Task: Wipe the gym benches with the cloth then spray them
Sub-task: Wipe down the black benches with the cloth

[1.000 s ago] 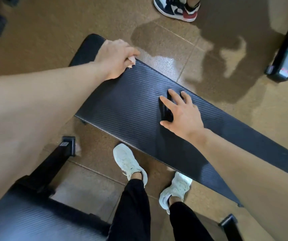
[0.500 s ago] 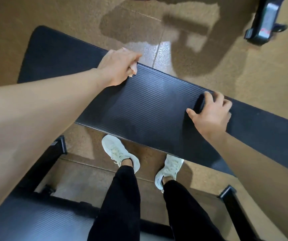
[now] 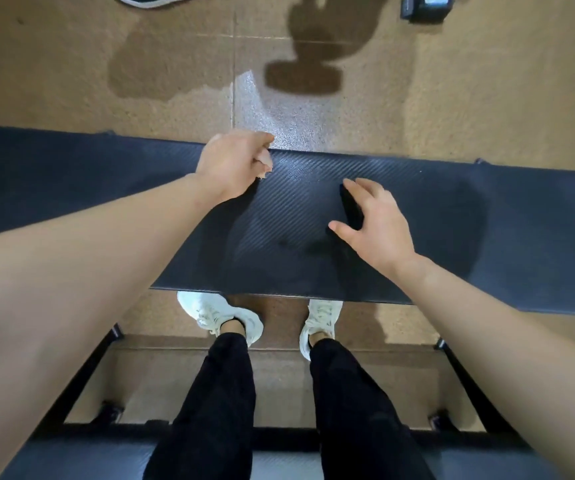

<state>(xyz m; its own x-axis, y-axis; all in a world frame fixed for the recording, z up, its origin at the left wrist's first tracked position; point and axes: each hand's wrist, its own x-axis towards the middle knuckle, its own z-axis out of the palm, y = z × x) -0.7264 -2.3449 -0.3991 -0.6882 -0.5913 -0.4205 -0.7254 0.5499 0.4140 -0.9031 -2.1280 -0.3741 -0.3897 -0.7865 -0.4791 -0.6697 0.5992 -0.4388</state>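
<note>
A long black ribbed gym bench pad (image 3: pixel 487 209) runs across the view from left to right. My right hand (image 3: pixel 379 223) rests on its middle, with fingers and thumb curled round a dark cloth (image 3: pixel 351 206) pressed onto the pad. My left hand (image 3: pixel 230 164) sits at the pad's far edge, its fingers curled round a small pale object (image 3: pixel 266 164); I cannot tell what this object is. A faint damp sheen shows on the pad between the hands. No spray bottle is in sight.
A second bench pad (image 3: pixel 71 459) and its black frame bars (image 3: pixel 81 375) lie just behind my white shoes (image 3: pixel 220 317). Beyond the bench, the tan floor has a dark wet patch (image 3: pixel 161 64). Another person's shoe (image 3: pixel 147 0) and a black equipment foot (image 3: pixel 424 8) sit at the top edge.
My right hand slid the cloth right along the pad toward its far edge, then back left to the middle. My left hand stayed at the far edge. My view turned square to the bench.
</note>
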